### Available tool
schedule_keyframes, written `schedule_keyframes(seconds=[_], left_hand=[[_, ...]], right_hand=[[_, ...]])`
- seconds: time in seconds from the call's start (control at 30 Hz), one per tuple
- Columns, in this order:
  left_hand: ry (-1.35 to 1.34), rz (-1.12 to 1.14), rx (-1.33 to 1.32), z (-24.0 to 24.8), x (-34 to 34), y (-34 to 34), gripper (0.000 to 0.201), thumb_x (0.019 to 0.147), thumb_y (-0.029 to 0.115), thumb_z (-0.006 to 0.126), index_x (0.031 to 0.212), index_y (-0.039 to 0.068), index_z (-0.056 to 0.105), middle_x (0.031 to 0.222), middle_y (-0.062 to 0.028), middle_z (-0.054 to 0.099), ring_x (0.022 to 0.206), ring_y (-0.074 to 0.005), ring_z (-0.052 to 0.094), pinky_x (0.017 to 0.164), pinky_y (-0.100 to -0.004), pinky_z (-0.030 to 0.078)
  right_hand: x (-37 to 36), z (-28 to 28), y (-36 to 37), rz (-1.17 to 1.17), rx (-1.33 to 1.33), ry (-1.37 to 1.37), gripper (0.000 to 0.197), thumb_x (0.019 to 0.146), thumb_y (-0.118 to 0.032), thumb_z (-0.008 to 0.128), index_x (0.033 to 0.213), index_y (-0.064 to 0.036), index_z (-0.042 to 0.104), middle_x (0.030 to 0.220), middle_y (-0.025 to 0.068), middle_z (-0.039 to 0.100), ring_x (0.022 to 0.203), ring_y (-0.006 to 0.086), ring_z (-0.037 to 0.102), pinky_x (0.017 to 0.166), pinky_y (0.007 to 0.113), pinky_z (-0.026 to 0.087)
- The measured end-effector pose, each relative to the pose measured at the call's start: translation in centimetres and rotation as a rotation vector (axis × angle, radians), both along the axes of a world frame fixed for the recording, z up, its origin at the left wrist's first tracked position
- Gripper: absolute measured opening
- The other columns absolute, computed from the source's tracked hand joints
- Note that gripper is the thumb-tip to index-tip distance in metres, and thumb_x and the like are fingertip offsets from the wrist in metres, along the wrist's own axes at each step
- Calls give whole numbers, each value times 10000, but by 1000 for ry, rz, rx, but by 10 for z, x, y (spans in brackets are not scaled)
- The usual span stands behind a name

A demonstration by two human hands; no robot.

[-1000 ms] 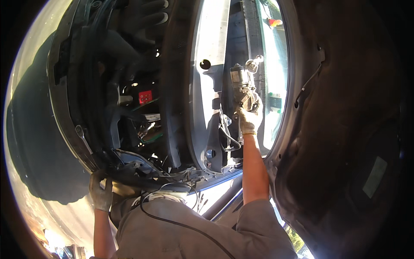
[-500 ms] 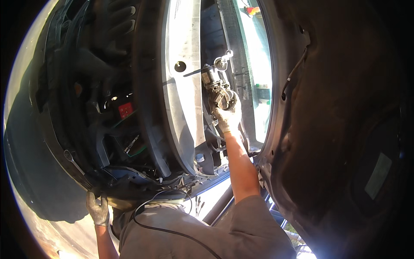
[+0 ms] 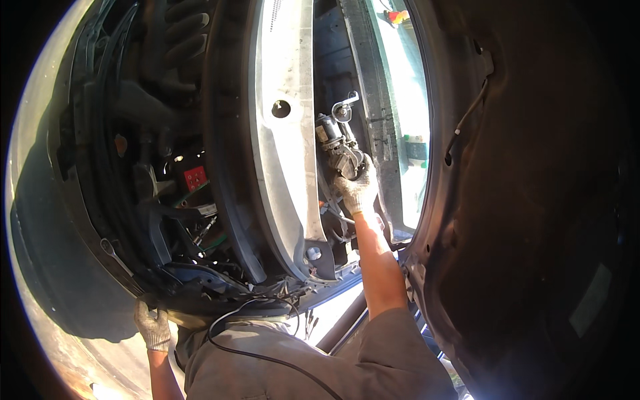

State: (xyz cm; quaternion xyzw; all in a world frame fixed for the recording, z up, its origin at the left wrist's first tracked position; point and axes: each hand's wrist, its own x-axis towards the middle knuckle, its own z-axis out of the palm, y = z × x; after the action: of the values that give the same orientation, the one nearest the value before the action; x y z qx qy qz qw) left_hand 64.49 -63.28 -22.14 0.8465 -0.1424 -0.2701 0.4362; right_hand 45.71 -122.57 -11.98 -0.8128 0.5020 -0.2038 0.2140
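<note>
My gloved right hand (image 3: 357,189) is closed around the near end of a wiper motor (image 3: 339,147), a dark cylinder joined to a metal gear housing. At its far end stands a curved bracket (image 3: 343,108). The motor is in the long dark recess between a pale metal panel (image 3: 283,133) and the windshield (image 3: 407,127). Part of my grip is hidden behind the housing. My gloved left hand (image 3: 153,328) rests against the car body's edge at the lower left, thumb and fingers apart, with no tool in it.
A combination wrench (image 3: 117,255) lies along the front edge of the engine bay. Deeper inside are a slim metal tool (image 3: 205,230) and a red block (image 3: 195,179). The raised hood (image 3: 527,187) fills the right side. A black cable (image 3: 267,358) runs across my shirt.
My right hand and the wiper motor have shifted slightly nearer to me, and the housing has turned a little. My left hand stays at the edge. The whole view has moved slightly.
</note>
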Motion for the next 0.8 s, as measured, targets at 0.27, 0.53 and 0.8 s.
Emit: schedule_keyframes(seconds=[0.27,0.53,0.8], left_hand=[[-56,5,39,-3,-1,-1,220,869,92,761,1054,1,686,952,-134,672,852,-297,670,804,-427,554],[-19,11,48,3,2,-4,229,886,109,786,1066,7,688,955,-130,684,854,-300,678,827,-430,554],[-21,13,17,-4,1,-2,231,904,108,797,1088,17,692,973,-125,693,853,-294,680,827,-420,557]], right_hand=[[2,-6,-6,-99,64,116,579,677,-232,821,1220,-77,691,1161,177,760,1094,368,734,993,426,565],[-18,-17,-11,-137,169,61,563,655,-237,846,1155,-36,684,1095,171,748,993,319,728,928,412,575],[-13,10,-16,-129,300,264,682,681,-291,876,1255,8,663,1167,215,752,1054,316,733,940,399,572]])
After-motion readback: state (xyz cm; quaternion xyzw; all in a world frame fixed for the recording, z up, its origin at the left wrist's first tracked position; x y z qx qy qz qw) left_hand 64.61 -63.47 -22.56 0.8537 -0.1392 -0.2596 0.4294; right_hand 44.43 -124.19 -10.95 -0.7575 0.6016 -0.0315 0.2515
